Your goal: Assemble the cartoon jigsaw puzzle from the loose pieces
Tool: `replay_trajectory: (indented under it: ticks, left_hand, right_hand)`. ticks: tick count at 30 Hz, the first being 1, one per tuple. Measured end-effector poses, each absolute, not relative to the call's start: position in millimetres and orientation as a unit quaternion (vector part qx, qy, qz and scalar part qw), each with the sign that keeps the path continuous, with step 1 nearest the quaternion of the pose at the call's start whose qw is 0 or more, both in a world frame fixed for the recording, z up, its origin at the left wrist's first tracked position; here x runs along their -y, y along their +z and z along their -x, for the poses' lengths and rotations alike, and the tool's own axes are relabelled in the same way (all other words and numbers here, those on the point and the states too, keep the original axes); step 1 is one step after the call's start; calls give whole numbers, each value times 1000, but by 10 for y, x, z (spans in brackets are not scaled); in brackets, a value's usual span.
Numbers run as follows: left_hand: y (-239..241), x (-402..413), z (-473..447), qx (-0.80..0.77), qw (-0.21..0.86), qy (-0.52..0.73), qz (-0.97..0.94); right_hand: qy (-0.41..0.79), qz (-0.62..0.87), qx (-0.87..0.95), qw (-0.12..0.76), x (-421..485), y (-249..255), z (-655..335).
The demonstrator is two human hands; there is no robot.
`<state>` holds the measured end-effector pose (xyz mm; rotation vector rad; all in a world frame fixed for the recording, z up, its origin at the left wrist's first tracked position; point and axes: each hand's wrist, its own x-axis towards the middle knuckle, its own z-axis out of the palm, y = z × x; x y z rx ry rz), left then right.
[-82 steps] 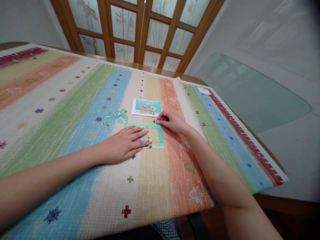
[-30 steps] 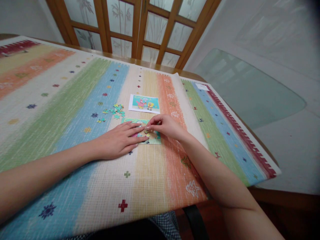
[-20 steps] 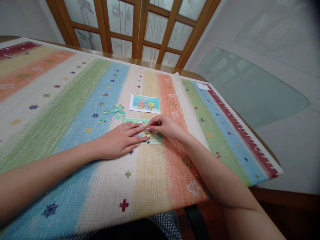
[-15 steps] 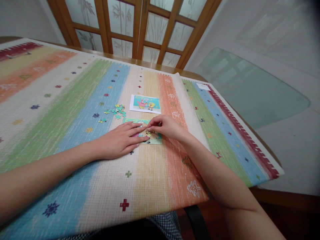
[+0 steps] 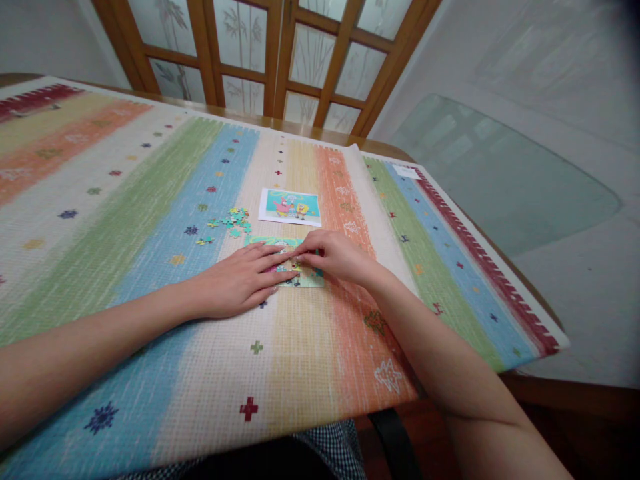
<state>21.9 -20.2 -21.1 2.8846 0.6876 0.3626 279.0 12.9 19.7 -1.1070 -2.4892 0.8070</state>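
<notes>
Q. Where does the jigsaw puzzle (image 5: 312,281) lie?
A. Flat on the cloth-covered counter (image 5: 373,143), well in from both the near and the far edge. Both hands partly hide it; a strip along its top and its lower right corner remain visible.

Q. How is the left hand (image 5: 237,280) placed?
A. Palm down, its fingers extended and slightly spread across the left part of the puzzle. They are released, pressing from above without grasping anything.

Q. And the right hand (image 5: 336,255)?
A. It reaches in from the side of the counter's right edge. The thumb and index finger are drawn together over the middle of the puzzle, close to the left fingertips. Whether a piece is pinched between them cannot be told at this scale.

Q. What surrounds the puzzle?
A. A printed picture card (image 5: 291,207) lies just beyond it, toward the counter's far edge, showing cartoon figures on a turquoise ground. A cluster of loose pieces (image 5: 235,221) lies to the left of the card, near the puzzle's upper left corner.

Q. What covers the counter?
A. A striped tablecloth (image 5: 215,393), with a white label (image 5: 406,172) near its far right corner.
</notes>
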Motion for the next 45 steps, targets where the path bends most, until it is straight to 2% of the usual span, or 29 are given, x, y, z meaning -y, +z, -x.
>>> replay_trajectory:
  ticks: [5, 8, 12, 26, 30, 36, 41, 45]
  left_hand:
    - [-200, 207, -227, -233, 65, 108, -964]
    - [-198, 207, -230, -234, 64, 104, -964]
    - [-201, 205, -228, -232, 62, 105, -965]
    - [-224, 201, -219, -230, 57, 107, -966]
    - [-214, 205, -216, -233, 58, 101, -966]
    - [-198, 211, -222, -230, 57, 102, -966]
    - [-198, 213, -219, -231, 58, 107, -965]
    - [-200, 208, -220, -231, 56, 107, -965]
  right_hand:
    - [294, 452, 802, 257, -152, 174, -2787]
    - [414, 489, 702, 311, -186, 139, -2807]
    - [568, 464, 585, 346, -197, 141, -2827]
    - [748, 417, 371, 358, -131, 220, -2765]
    - [757, 420, 331, 377, -129, 238, -2753]
    - [731, 435, 370, 373, -126, 232, -2763]
    - [673, 460, 436, 381, -150, 166, -2790]
    - [597, 485, 535, 350, -164, 137, -2807]
